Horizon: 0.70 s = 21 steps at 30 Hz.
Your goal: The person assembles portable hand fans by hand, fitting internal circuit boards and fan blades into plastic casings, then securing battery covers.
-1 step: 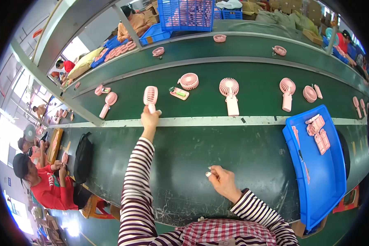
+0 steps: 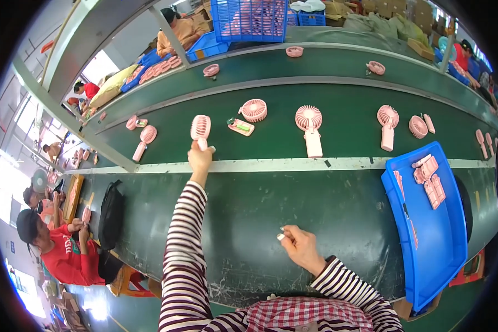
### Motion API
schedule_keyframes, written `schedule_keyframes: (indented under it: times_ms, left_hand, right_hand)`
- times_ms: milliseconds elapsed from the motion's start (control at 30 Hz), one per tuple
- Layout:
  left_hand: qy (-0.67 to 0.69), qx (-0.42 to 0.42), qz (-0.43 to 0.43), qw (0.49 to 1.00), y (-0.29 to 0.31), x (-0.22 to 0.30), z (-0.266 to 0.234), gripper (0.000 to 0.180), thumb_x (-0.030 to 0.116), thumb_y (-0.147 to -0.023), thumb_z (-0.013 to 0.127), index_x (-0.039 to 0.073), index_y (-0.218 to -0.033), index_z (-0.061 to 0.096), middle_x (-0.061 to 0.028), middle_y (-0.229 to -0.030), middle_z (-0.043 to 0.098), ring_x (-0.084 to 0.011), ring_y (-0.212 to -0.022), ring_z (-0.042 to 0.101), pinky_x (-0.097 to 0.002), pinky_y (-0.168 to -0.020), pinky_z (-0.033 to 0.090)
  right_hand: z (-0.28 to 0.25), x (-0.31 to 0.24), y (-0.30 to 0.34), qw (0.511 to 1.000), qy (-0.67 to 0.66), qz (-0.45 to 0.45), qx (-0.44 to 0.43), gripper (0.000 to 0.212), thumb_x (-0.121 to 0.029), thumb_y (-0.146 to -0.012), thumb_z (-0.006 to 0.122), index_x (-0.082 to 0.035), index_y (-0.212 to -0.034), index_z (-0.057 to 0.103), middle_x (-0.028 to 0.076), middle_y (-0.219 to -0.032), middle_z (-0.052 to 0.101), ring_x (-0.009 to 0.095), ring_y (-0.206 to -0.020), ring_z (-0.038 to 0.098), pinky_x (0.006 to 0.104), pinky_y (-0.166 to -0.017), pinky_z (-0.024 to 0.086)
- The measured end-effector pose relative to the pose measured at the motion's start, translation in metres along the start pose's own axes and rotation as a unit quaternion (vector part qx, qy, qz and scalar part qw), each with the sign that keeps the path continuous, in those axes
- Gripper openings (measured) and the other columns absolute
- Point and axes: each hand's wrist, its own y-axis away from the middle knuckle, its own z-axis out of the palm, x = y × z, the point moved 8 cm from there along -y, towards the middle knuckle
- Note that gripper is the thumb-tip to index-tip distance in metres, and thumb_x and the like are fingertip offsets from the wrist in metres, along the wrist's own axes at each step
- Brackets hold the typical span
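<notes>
My left hand [image 2: 200, 159] reaches out over the conveyor's near edge. Its fingers close on the handle of a pink handheld fan [image 2: 201, 127], whose round grille points away from me. Above the dark green worktop [image 2: 249, 199], my right hand [image 2: 303, 248] is curled, thumb and fingers drawn together with white coverings at the tips. Whatever it may hold is hidden. To the right of the held fan lie a round fan head [image 2: 254, 110] and an opened handle with a green part [image 2: 240, 126]. Another pink fan [image 2: 145, 142] lies to its left.
More fans [image 2: 309, 126] lie along the green conveyor belt [image 2: 282, 138]. A blue tray [image 2: 434, 243] with pink casings [image 2: 436, 191] stands at the right. A black bag [image 2: 111, 213] lies left, beside a seated co-worker in red [image 2: 66, 252]. A blue crate [image 2: 249, 21] stands beyond.
My left hand and the held fan have shifted very slightly left. Several pieces on the left part of the belt have also slid slightly left. My right hand looks unmoved.
</notes>
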Motion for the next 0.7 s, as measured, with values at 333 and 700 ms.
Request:
schedule_keyframes:
  times_ms: [333,700]
  left_hand:
    - [-0.124,-0.002,0.141,0.982,-0.056,0.096,0.11,0.047,0.032,-0.07,0.061,0.006,-0.11,0.059,-0.0201,-0.118,0.049,-0.0341,-0.11,0.045,-0.0455,-0.091,0.038]
    - [0.254,-0.199,-0.027,0.946,-0.038,0.114,0.165,0.018,0.015,-0.076,0.054,0.002,-0.083,0.063,-0.0087,-0.08,0.062,-0.0249,-0.072,0.06,-0.0346,-0.066,0.048]
  right_hand:
    - [-0.004,0.003,-0.009,1.0,-0.007,0.007,0.003,0.014,-0.006,-0.072,0.059,-0.001,-0.086,0.059,0.008,-0.065,0.06,0.02,-0.053,0.059,0.0285,-0.049,0.047]
    - [-0.008,0.006,-0.009,0.999,-0.026,-0.03,0.032,0.012,-0.005,-0.074,0.061,0.0,-0.085,0.058,0.01,-0.065,0.059,0.017,-0.048,0.054,0.0257,-0.046,0.042]
